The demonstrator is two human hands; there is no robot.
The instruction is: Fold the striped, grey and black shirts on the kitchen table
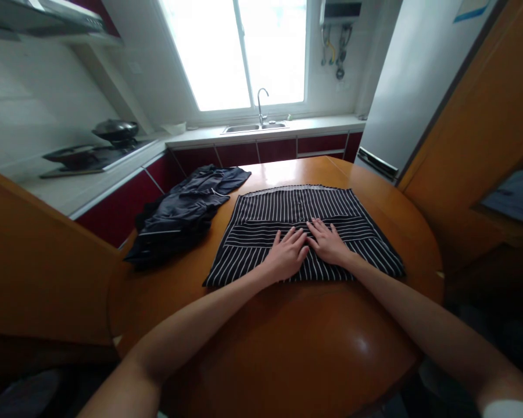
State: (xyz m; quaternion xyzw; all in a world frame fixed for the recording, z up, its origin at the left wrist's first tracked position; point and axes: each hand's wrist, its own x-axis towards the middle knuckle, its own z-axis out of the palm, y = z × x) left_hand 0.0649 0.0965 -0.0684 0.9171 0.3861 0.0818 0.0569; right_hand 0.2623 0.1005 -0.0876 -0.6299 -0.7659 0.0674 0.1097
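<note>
A black garment with white stripes [261, 232] lies spread flat on the round wooden table [296, 337], its sides and near edge straight as if folded. Stripes run lengthwise over most of it, with a crosswise-striped band through the middle. My left hand [287, 253] rests palm down on the cloth near its centre, fingers stretched out. Close beside it, my right hand [328, 241] also lies flat with fingers extended. The fingertips of the two hands nearly meet. Neither hand grips the fabric.
A heap of dark clothing [183, 212] lies at the table's left side. Beyond are a counter with a sink [255, 128] and a stove with a lidded pan [115, 130]. A refrigerator [403, 87] stands at the right, near a wooden panel [475, 128].
</note>
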